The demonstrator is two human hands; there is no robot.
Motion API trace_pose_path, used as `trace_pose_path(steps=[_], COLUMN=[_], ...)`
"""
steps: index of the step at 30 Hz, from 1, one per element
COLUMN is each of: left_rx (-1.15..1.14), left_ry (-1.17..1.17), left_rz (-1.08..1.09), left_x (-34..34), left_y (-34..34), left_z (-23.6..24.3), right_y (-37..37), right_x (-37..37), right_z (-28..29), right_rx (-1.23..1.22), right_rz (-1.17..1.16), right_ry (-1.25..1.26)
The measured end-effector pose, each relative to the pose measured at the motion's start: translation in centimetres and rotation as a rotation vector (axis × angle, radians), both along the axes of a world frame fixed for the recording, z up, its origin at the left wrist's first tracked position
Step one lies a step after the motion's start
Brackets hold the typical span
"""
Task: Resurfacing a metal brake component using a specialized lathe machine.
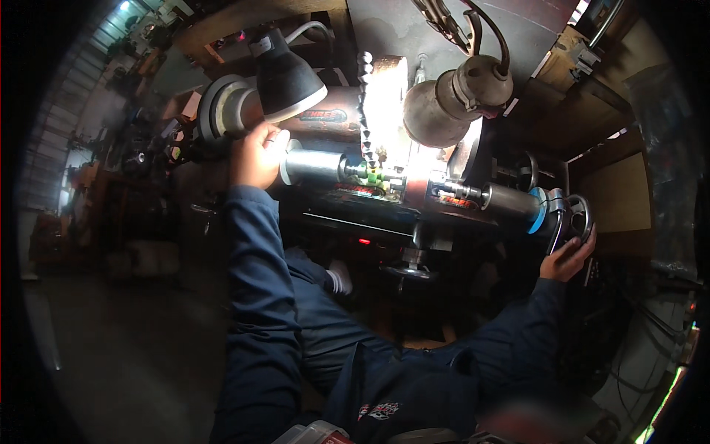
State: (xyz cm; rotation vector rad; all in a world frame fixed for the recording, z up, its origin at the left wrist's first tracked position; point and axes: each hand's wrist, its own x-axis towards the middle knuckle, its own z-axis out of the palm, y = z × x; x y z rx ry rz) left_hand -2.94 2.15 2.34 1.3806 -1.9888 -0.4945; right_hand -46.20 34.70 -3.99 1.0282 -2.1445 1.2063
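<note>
My left hand (257, 157) is at the left end of a bench grinding machine, with its fingers closed at the rim of a pale metal disc (289, 164). That disc sits on the end of a silver cylinder (318, 166), the left spindle head. My right hand (569, 259) grips the lower rim of a metal handwheel (586, 220) at the far right. Beside this wheel are a blue ring (538, 210) and the right silver cylinder (506, 200). Between the two cylinders lies a small green-lit fixture (373, 176), where glare hides the detail.
A black lamp (288, 78) and a worn grey lamp (455, 103) hang over the machine. A segmented coolant hose (365, 96) comes down between them. Below the machine's front is another handwheel (410, 268). A cardboard sheet (615, 194) stands at the right.
</note>
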Motion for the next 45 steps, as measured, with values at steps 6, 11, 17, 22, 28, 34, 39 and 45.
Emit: trace_pose_path(steps=[6,11,17,22,28,34,39,45], left_rx=[-0.042,-0.063,-0.013,-0.013,-0.051,-0.034,-0.021,-0.066], left_ry=[-0.028,-0.016,0.002,-0.017,-0.039,-0.068,-0.074,-0.034], left_rz=[-0.003,-0.009,0.011,0.006,0.006,0.023,0.023,0.004], left_x=[-0.4,-0.2,-0.5,-0.5,-0.4,-0.4,-0.4,-0.5], left_y=[0.0,0.0,0.1,0.2,-0.1,0.0,0.0,-0.2], left_z=[0.0,-0.1,0.3,0.4,0.0,0.1,0.2,-0.3], right_y=[-0.5,-0.7,-1.3,-2.0,-2.9,-4.8,-5.9,-6.0], right_x=[-0.2,-0.6,-1.0,-2.1,-4.2,-5.8,-6.6,-6.4], right_z=[0.7,1.0,2.7,4.6,6.4,7.9,8.6,8.8], right_rx=[0.019,0.042,0.066,0.173,0.408,0.691,0.803,0.792], right_rz=[-0.012,-0.002,0.004,0.060,0.065,0.045,0.045,0.008], right_ry=[0.042,0.064,-0.036,-0.058,-0.019,-0.198,-0.303,-0.312])
